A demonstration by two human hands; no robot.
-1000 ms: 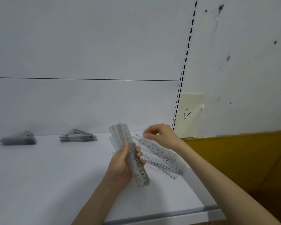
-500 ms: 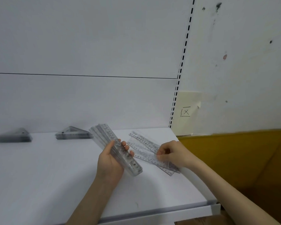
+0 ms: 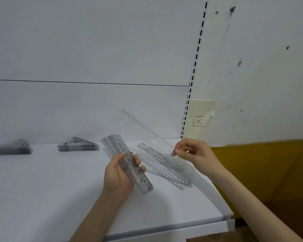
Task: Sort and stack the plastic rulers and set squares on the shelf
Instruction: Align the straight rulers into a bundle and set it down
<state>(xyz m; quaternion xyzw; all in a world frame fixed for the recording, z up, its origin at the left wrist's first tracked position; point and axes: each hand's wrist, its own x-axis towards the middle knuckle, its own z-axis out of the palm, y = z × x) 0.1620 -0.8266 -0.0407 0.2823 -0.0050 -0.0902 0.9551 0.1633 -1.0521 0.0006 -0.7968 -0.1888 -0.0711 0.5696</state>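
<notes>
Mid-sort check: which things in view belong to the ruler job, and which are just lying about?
Job:
- ruler stack held in the left hand
- single clear ruler pinched by the right hand
- loose rulers on the shelf
- near set-square stack and far set-square stack

Lying about:
- paper note marked X
- slotted upright
- yellow-brown surface

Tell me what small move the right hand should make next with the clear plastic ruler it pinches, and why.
Probably lay the single clear plastic ruler, pinched by the right hand, onto the stack of clear plastic rulers gripped in the left hand, edges aligned. It is lifted off the white shelf, close to the stack, and loose clear rulers wait on the shelf.
</notes>
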